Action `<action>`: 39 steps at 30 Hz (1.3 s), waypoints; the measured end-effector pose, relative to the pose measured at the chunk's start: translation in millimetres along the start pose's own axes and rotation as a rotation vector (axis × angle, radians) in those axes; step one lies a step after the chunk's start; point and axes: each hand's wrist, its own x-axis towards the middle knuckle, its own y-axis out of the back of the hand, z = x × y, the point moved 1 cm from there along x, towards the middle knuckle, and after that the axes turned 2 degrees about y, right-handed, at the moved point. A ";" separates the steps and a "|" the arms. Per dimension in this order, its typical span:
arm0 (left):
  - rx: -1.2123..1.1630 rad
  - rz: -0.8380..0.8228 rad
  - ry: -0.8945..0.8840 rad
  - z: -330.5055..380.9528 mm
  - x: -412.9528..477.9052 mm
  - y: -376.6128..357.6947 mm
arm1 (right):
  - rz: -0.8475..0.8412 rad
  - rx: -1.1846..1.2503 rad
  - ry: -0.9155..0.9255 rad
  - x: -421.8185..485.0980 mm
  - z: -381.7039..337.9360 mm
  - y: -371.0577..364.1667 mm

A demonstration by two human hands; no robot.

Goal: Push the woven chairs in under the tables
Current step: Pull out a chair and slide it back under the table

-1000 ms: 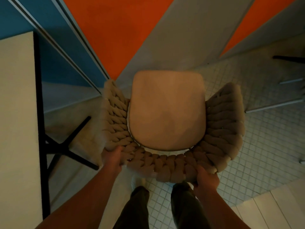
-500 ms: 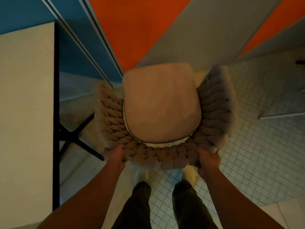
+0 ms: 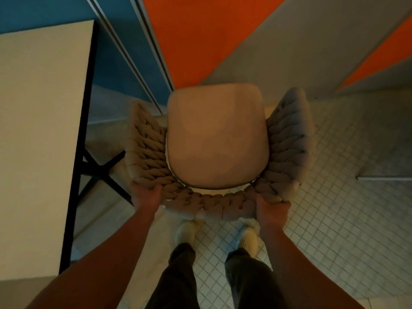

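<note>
A beige woven chair [image 3: 217, 141] with a thick braided back and a smooth seat cushion stands right below me, seen from above. My left hand [image 3: 146, 196] grips the left end of the braided backrest. My right hand [image 3: 270, 209] grips the right end of it. A cream-topped table [image 3: 40, 134] with a black edge and a black cross base [image 3: 100, 172] stands to the left of the chair; the chair is beside it, not under it.
The wall ahead, painted blue, orange and grey, is close to the chair's front. Small white floor tiles [image 3: 345, 208] spread to the right. A pale bar or ledge [image 3: 383, 177] lies on the floor at the right. My feet [image 3: 189, 230] stand behind the chair.
The chair has turned from angled to nearly square with me. The table takes up more of the left side. Both hands have kept their grip on the backrest.
</note>
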 end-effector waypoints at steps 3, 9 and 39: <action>0.396 0.041 -0.474 -4.8 -21.0 3.0 | -0.007 -0.281 0.455 -9.4 -6.7 14.3; 0.958 -0.168 -1.136 -18.8 -29.9 2.6 | -0.303 -0.984 1.285 6.1 -18.1 15.4; 1.405 -0.375 -1.108 -22.0 -11.4 -21.1 | -0.655 -1.221 1.660 36.1 -22.0 -4.4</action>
